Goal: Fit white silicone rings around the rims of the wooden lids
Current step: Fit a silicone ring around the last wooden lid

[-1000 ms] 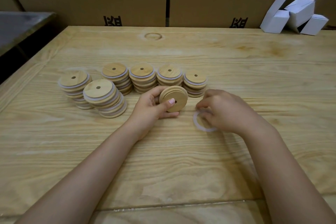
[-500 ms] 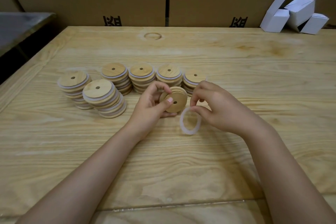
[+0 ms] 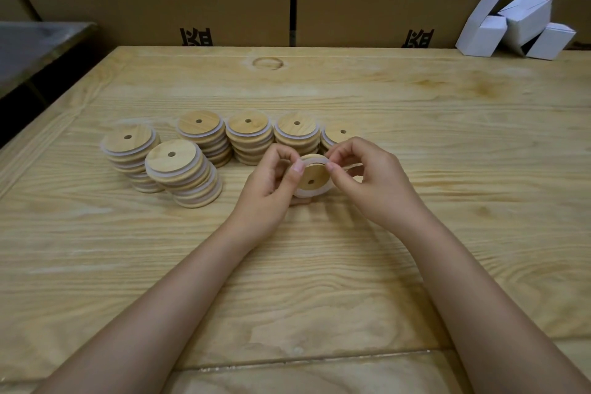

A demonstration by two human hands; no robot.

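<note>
My left hand (image 3: 268,182) grips a round wooden lid (image 3: 313,176) with a small centre hole, held on edge just above the table. A white silicone ring (image 3: 308,193) lies around the lid's rim, showing along its top and lower edge. My right hand (image 3: 367,174) pinches the ring at the lid's upper right, thumb and forefinger curled on it. Behind and to the left stand several stacks of lids (image 3: 182,169) with white rings around their rims. My right hand partly hides the rightmost stack (image 3: 339,134).
The wooden table (image 3: 415,137) runs wide to the right and front. Brown cardboard cartons (image 3: 224,6) form a wall at the back. Small white boxes (image 3: 518,25) lie at the back right corner. A dark surface (image 3: 35,45) sits beyond the table's left edge.
My right hand lifted the white ring off the table, carried it left, and now holds it against the lid's rim. My left hand has kept holding the lid.
</note>
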